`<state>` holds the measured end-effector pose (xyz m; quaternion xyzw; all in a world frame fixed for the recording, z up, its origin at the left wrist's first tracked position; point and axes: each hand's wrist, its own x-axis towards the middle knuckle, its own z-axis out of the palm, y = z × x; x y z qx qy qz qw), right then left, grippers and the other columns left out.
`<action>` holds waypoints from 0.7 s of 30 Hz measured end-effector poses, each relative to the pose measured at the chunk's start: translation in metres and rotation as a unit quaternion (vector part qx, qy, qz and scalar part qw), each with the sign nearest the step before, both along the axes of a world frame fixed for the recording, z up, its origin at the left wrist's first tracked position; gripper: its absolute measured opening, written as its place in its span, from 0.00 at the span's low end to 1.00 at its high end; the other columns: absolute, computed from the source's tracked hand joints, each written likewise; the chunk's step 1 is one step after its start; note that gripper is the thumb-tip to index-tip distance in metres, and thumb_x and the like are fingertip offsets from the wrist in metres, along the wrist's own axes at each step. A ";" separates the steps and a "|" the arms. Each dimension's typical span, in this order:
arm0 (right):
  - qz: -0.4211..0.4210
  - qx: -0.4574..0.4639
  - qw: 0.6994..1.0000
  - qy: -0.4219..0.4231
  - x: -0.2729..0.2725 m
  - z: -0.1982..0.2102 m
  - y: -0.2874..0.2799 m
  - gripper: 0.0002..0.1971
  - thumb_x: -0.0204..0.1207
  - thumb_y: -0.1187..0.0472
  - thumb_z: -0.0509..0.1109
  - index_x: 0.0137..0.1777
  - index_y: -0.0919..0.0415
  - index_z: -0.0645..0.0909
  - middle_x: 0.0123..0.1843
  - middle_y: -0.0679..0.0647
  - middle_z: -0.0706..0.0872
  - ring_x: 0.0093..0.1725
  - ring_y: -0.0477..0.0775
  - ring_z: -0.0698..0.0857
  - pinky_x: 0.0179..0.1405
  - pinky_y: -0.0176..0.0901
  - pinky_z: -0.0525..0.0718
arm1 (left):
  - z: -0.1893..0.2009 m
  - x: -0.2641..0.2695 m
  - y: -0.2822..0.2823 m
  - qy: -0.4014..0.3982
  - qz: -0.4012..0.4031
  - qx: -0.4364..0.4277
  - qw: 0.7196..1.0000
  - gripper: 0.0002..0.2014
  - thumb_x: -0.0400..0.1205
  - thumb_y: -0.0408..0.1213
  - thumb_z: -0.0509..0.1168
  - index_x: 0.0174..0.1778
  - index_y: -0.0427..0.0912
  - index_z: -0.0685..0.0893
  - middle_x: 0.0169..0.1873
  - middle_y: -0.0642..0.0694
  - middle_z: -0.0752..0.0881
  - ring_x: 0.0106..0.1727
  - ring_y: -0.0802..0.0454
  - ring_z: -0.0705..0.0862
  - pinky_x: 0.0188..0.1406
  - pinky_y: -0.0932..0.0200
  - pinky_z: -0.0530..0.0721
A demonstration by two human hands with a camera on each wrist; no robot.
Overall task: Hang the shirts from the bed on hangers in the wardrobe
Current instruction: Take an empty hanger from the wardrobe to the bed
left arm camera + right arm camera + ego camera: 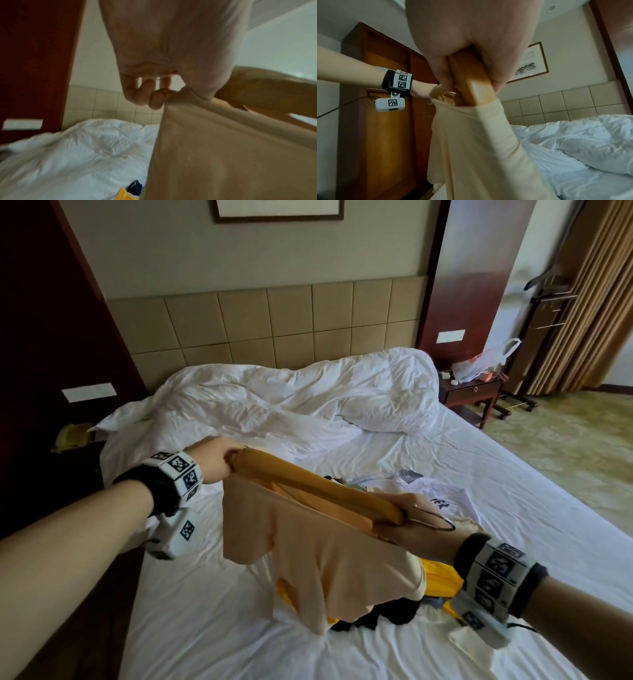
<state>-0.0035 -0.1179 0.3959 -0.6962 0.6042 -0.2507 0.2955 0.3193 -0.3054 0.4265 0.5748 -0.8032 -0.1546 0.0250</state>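
While your right hand (416,517) clamps the hanger (318,489) at its hook end, your left hand (219,458) pinches the beige shirt's (308,546) collar over the far tip, above the bed's (445,470) middle.

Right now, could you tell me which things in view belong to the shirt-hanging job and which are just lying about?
Part of the job:
beige shirt, pinched by left hand
wooden hanger, gripped by right hand
white shirt, yellow garment and black garment on the bed

Lying about:
duvet
plastic bag on nightstand
framed picture
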 end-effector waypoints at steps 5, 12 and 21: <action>0.015 -0.006 1.000 0.008 -0.004 0.000 0.000 0.17 0.72 0.61 0.69 0.61 0.54 0.86 0.45 0.60 0.88 0.46 0.61 0.87 0.48 0.60 0.83 | 0.012 -0.012 0.012 -0.056 -0.028 0.004 0.998 0.20 0.76 0.26 0.58 0.45 0.57 0.86 0.46 0.46 0.88 0.46 0.42 0.86 0.48 0.45 0.87; 0.046 0.027 0.995 0.079 -0.005 0.004 -0.005 0.06 0.67 0.56 0.66 0.42 0.55 0.82 0.32 0.47 0.80 0.33 0.45 0.79 0.33 0.41 0.74 | 0.023 -0.036 0.035 -0.133 -0.045 -0.083 0.987 0.22 0.84 0.33 0.56 0.71 0.59 0.80 0.74 0.51 0.74 0.70 0.48 0.76 0.64 0.58 0.69; -0.016 0.082 0.996 -0.044 -0.006 0.020 -0.022 0.07 0.69 0.68 0.79 0.34 0.56 0.87 0.30 0.52 0.89 0.30 0.48 0.87 0.30 0.37 0.81 | 0.020 -0.072 0.068 -0.043 -0.196 0.002 0.980 0.16 0.86 0.41 0.57 0.67 0.56 0.83 0.58 0.54 0.79 0.64 0.54 0.76 0.66 0.54 0.72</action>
